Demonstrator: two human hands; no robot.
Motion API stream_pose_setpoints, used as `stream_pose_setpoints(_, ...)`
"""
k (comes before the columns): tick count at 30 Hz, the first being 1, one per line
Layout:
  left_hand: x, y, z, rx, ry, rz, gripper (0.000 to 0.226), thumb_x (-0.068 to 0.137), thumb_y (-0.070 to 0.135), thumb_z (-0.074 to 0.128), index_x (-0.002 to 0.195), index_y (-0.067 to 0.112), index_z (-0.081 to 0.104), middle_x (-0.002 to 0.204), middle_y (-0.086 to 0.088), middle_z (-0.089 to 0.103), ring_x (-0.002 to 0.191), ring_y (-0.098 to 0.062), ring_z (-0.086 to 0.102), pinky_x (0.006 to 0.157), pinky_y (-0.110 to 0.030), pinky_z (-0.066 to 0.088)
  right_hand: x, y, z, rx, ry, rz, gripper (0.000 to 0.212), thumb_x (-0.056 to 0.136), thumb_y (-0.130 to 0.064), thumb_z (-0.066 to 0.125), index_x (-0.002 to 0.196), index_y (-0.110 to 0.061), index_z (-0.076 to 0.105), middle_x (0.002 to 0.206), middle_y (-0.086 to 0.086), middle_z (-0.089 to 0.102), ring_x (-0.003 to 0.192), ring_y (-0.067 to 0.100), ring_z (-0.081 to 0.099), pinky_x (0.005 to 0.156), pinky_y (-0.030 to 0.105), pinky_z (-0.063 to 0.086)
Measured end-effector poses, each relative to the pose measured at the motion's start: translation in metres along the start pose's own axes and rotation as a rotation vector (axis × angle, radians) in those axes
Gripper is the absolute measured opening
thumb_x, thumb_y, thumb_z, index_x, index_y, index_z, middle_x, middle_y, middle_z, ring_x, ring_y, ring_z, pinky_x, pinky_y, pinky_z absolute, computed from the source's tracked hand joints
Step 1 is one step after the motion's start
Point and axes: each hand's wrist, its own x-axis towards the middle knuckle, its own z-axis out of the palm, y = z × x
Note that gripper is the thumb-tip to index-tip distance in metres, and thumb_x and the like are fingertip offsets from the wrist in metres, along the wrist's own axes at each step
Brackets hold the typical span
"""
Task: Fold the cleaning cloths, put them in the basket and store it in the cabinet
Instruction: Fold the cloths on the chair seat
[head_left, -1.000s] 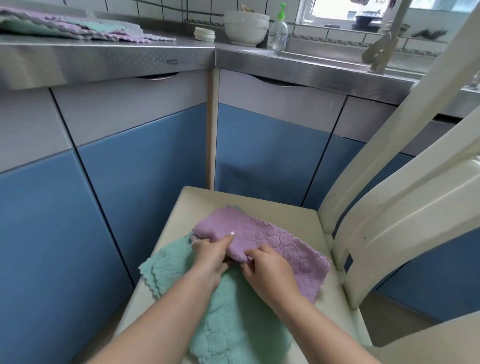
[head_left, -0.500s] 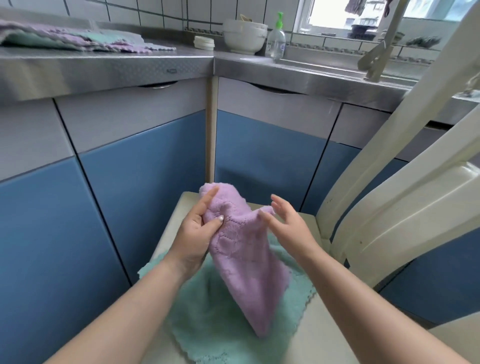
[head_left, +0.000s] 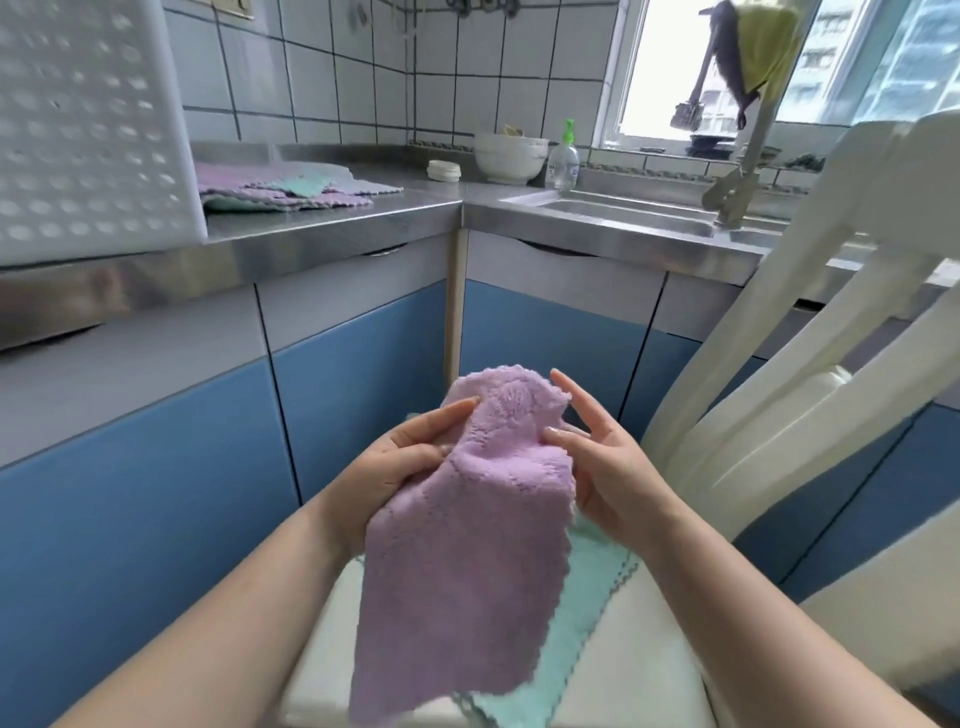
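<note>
Lilac fleece fills the middle of the view: a purple quilted microfibre cloth (head_left: 467, 530) hangs lifted above the seat, its upper edge held between both hands. The left hand (head_left: 400, 462) grips the cloth's left side, fingers curled onto the fabric. The right hand (head_left: 597, 457) touches the right edge with its thumb while the fingers stand straight and spread; whether it truly pinches the cloth is hard to tell. Below, a mint-green scalloped cloth (head_left: 587, 613) lies flat on the cream chair seat (head_left: 634, 670). Further off, a pile of purple and green cloths (head_left: 291, 189) rests on the steel countertop (head_left: 363, 218), beside a white perforated plastic basket (head_left: 88, 130) at the left. Blue cabinet doors (head_left: 156, 467) run beneath.
</note>
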Motion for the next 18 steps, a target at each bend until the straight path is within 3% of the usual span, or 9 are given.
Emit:
stream_pose_setpoints(3,0.004,-0.017,-0.015,0.103,0.073,-0.014,0.051,0.090,-0.009,0.045,0.131,0.021,0.054,0.130,-0.004,0.060,0.117,-0.024,0.058,0.093,-0.036,0.051,0.000,0.005,-0.002,-0.091,0.149,0.027,0.050,0.086,-0.001,0.061,0.126,-0.029,0.052,0.097,0.006,0.070,0.057,0.009,0.062,0.045,0.020,0.051)
stream_pose_setpoints(5,0.012,-0.042,-0.030,0.219,0.201,-0.016,0.055,0.092,-0.009,0.046,0.134,0.025,0.050,0.129,0.000,0.060,0.113,-0.020,0.061,0.084,-0.033,0.056,0.006,0.025,-0.014,-0.261,0.298,0.120,0.043,0.089,-0.002,0.060,0.125,-0.024,0.053,0.089,0.002,0.066,0.053,0.005,0.059,0.042,0.018,0.045)
stream_pose_setpoints(8,0.024,-0.088,-0.055,0.361,0.420,-0.087,0.059,0.088,-0.016,0.043,0.135,0.020,0.050,0.128,-0.003,0.060,0.099,-0.011,0.065,0.074,-0.024,0.056,0.017,0.072,-0.037,-0.499,0.434,0.254,0.049,0.085,-0.013,0.066,0.131,-0.019,0.050,0.104,0.005,0.064,0.077,0.013,0.062,0.064,0.026,0.052)
stream_pose_setpoints(10,0.031,-0.110,-0.066,0.419,0.480,-0.106,0.059,0.085,-0.019,0.041,0.130,0.015,0.053,0.130,-0.006,0.057,0.094,-0.006,0.063,0.073,-0.016,0.053,0.022,0.098,-0.045,-0.584,0.459,0.292,0.054,0.083,-0.016,0.066,0.134,-0.017,0.047,0.107,0.007,0.062,0.081,0.015,0.060,0.075,0.029,0.050)
stream_pose_setpoints(12,0.036,-0.118,-0.070,0.427,0.496,-0.107,0.057,0.084,-0.020,0.041,0.127,0.014,0.056,0.125,-0.003,0.058,0.094,-0.006,0.062,0.074,-0.014,0.053,0.028,0.114,-0.050,-0.671,0.472,0.275,0.053,0.084,-0.015,0.064,0.134,-0.017,0.047,0.094,0.001,0.060,0.072,0.012,0.057,0.072,0.029,0.049)
stream_pose_setpoints(14,0.044,-0.121,-0.077,0.430,0.513,-0.091,0.052,0.084,-0.018,0.044,0.120,0.016,0.061,0.124,-0.005,0.060,0.105,-0.013,0.061,0.089,-0.025,0.051,0.036,0.119,-0.053,-0.732,0.507,0.205,0.049,0.085,-0.013,0.064,0.131,-0.020,0.049,0.085,-0.001,0.057,0.062,0.011,0.053,0.062,0.027,0.048)
stream_pose_setpoints(16,0.055,-0.118,-0.082,0.430,0.522,-0.058,0.049,0.085,-0.016,0.046,0.116,0.018,0.062,0.122,-0.006,0.062,0.111,-0.018,0.059,0.098,-0.033,0.048,0.049,0.119,-0.058,-0.737,0.552,0.094,0.042,0.086,-0.013,0.063,0.126,-0.021,0.054,0.091,0.001,0.060,0.063,0.009,0.052,0.057,0.022,0.044)
stream_pose_setpoints(18,0.069,-0.115,-0.087,0.444,0.518,-0.037,0.047,0.087,-0.014,0.046,0.121,0.015,0.061,0.118,-0.004,0.063,0.107,-0.017,0.060,0.089,-0.026,0.051,0.065,0.118,-0.064,-0.755,0.579,0.009,0.036,0.087,-0.012,0.064,0.121,-0.021,0.057,0.101,0.003,0.064,0.073,0.011,0.055,0.058,0.020,0.043)
